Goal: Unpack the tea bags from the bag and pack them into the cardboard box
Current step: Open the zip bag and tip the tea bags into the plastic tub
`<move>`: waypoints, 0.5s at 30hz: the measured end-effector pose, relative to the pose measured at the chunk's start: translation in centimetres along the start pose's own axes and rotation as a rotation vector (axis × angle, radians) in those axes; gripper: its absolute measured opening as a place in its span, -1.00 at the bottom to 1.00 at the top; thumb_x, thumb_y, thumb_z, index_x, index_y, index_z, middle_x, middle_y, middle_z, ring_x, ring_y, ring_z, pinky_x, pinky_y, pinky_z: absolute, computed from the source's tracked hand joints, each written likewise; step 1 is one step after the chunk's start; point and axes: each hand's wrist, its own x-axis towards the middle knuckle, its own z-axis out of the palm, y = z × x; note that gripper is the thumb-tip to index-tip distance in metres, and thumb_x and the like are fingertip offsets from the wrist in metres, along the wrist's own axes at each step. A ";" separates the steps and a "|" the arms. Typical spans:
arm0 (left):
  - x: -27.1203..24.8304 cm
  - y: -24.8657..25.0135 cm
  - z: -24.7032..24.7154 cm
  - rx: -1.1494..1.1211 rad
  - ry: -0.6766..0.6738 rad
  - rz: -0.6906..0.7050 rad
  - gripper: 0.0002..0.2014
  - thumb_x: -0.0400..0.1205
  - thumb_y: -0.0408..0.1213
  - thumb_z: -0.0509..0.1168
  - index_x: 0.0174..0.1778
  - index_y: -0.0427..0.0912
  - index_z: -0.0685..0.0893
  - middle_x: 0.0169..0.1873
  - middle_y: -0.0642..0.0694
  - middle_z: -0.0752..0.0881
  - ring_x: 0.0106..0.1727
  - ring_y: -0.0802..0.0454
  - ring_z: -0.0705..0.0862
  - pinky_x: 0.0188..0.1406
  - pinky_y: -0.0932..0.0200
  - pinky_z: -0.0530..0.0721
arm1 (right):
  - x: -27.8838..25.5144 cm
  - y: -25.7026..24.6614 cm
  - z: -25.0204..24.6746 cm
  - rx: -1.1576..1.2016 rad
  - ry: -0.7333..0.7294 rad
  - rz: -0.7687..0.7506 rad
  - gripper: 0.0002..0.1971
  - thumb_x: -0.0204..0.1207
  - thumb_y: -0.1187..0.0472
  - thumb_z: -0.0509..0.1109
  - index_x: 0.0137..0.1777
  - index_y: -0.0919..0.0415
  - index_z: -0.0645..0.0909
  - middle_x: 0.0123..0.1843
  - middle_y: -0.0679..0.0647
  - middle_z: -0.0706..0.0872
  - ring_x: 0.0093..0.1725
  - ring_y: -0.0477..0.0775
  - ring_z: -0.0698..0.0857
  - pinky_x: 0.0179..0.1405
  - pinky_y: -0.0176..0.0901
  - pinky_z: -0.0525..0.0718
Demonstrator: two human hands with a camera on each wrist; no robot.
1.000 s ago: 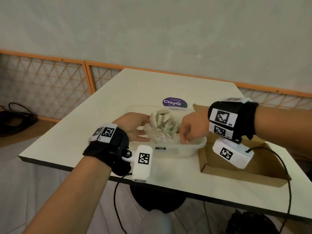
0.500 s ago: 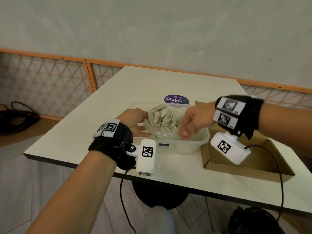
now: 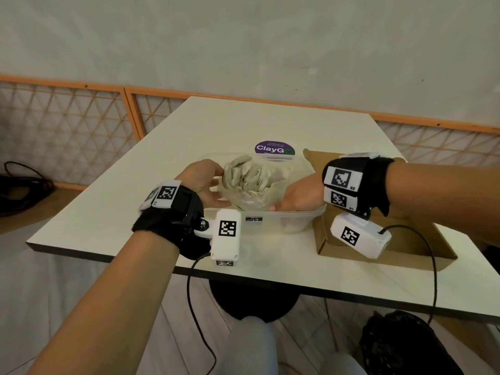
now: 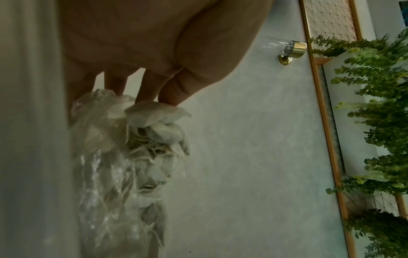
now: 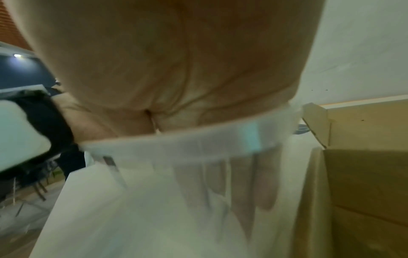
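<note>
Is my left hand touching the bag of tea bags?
Touching: the left wrist view shows the left hand fingertips holding the bag of tea bags.

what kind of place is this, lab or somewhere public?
Probably a café or canteen, not a lab: a white pedestal table with a ClayGo sticker, wooden lattice partitions behind it, plus a brass wall lamp and greenery.
</note>
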 end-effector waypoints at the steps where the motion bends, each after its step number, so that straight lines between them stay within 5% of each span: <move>1: 0.0 0.0 0.0 0.005 -0.008 0.002 -0.85 0.65 -0.48 0.06 -0.12 -0.30 0.53 0.05 -0.23 0.57 -0.09 -0.22 0.62 -0.02 -0.25 0.64 | 0.0 0.3 -0.5 0.047 0.016 -0.042 -0.62 0.65 -0.04 0.17 0.19 0.21 0.67 0.00 0.05 0.73 0.06 0.07 0.67 0.17 -0.18 0.56; 2: 0.1 0.0 0.1 0.012 -0.015 0.005 -0.85 0.65 -0.50 0.08 -0.13 -0.29 0.54 0.04 -0.22 0.57 -0.04 -0.22 0.62 0.11 -0.27 0.62 | -0.1 0.6 -1.4 0.123 0.055 -0.077 -0.73 0.60 0.03 0.30 0.01 0.20 0.72 -0.15 0.04 0.74 -0.06 0.06 0.71 0.06 -0.20 0.64; 4: 0.0 -0.2 0.2 0.037 -0.018 0.024 -0.84 0.65 -0.51 0.14 -0.19 -0.27 0.58 -0.07 -0.18 0.60 0.00 -0.19 0.60 0.20 -0.27 0.60 | -0.4 1.0 -3.5 0.321 0.211 -0.131 -0.82 0.48 0.12 0.45 -0.08 0.23 0.76 -0.13 0.14 0.79 -0.10 0.08 0.77 0.05 -0.19 0.73; 6: -0.1 -0.3 0.5 0.087 -0.018 0.048 -0.83 0.64 -0.48 0.21 -0.21 -0.22 0.64 -0.16 -0.14 0.61 -0.05 -0.11 0.61 0.08 -0.17 0.68 | -0.7 0.9 -5.7 0.476 0.413 -0.168 -0.78 0.42 0.12 0.51 -0.05 0.27 0.77 -0.09 0.20 0.81 -0.14 0.07 0.78 0.05 -0.17 0.73; 9: -0.1 -0.5 0.8 0.124 -0.034 0.062 -0.76 0.64 -0.50 0.18 -0.19 -0.16 0.70 -0.16 -0.14 0.65 -0.09 -0.04 0.62 -0.08 0.01 0.70 | 0.4 -0.7 -7.2 0.317 0.605 -0.124 -0.60 0.38 -0.10 0.49 -0.08 0.28 0.77 -0.14 0.16 0.82 -0.27 0.00 0.75 -0.08 -0.18 0.66; 12: -0.2 -0.5 0.9 0.101 -0.058 0.070 -0.76 0.64 -0.54 0.18 -0.18 -0.18 0.69 -0.18 -0.17 0.66 -0.16 -0.02 0.61 -0.15 0.11 0.67 | 2.4 -2.6 -5.6 0.023 0.531 -0.061 -0.32 0.30 -0.32 0.42 0.19 0.25 0.67 -0.01 0.08 0.74 -0.05 0.09 0.71 -0.12 -0.18 0.54; 15: 0.0 -0.6 0.7 0.095 -0.057 0.089 -0.73 0.58 -0.63 0.17 -0.15 -0.21 0.69 -0.12 -0.25 0.65 -0.11 -0.06 0.57 -0.23 0.18 0.63 | 3.6 -3.6 -3.9 -0.082 0.527 -0.132 -0.30 0.35 -0.14 0.50 0.48 0.01 0.41 0.33 0.06 0.59 0.25 0.09 0.57 0.02 -0.19 0.44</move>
